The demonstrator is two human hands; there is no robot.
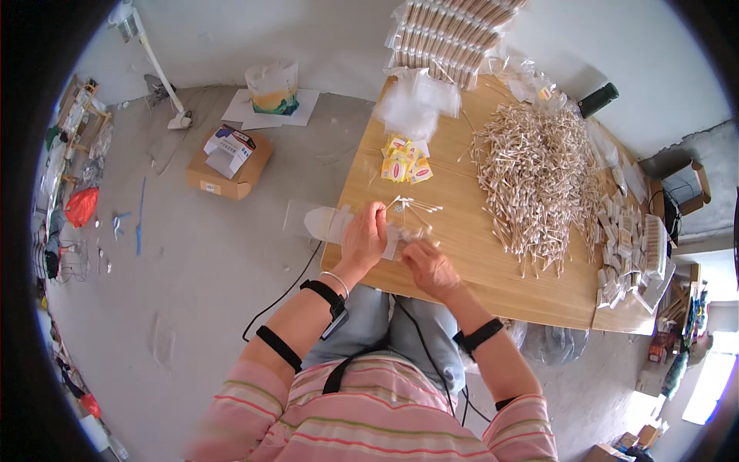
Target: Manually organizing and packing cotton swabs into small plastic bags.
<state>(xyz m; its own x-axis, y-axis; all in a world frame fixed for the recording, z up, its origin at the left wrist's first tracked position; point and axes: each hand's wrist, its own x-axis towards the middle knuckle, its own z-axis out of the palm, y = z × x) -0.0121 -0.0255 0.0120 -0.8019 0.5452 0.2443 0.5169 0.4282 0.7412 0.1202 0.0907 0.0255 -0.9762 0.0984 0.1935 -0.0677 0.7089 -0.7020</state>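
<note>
My left hand (365,237) is closed around a clear plastic bag (327,223) at the table's near left edge, and part of the bag sticks out past the edge. My right hand (431,269) is close beside it, fingers pinched at a small bunch of cotton swabs (416,233) by the bag's right end. How far the swabs are inside the bag I cannot tell. A few loose cotton swabs (422,205) lie fanned out just beyond my hands. Farther back sit yellow-and-white printed cards (406,160) in a small pile.
A large heap of cotton swabs (539,177) covers the right of the wooden table (454,254). Filled packs (450,38) are stacked at the back, near empty clear bags (419,104). More packs (627,250) lie at the right edge. A cardboard box (231,165) stands on the floor.
</note>
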